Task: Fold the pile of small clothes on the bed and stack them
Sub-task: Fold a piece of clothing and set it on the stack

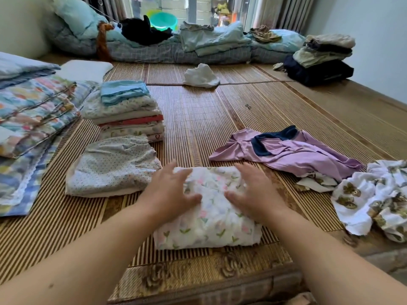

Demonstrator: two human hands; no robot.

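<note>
Both hands lie flat on a folded white garment printed with small pink and green flowers (211, 219), which sits on the woven bamboo mat (198, 119) of the bed, directly in front of the person. The left hand (169, 188) rests on its far left part and the right hand (253, 190) on its far right part. The fingers are spread and fairly straight and pinch nothing; they look to be pressing the fold flat. The bundle is close to square, its slightly longer side seeming to run away from the person, so the hands cover the far half and the near half is bare. The coming move, I judge, turns on where the tall stack of folded pastel clothes (130, 113) stands: to the left and farther off, beyond a folded grey-dotted white garment (114, 166) that lies just beside the left hand. The left hand is therefore the nearer one. To the right wait an unfolded lilac top with navy trim (286, 150) and a crumpled white cloth with brown flowers (374, 199).
</note>
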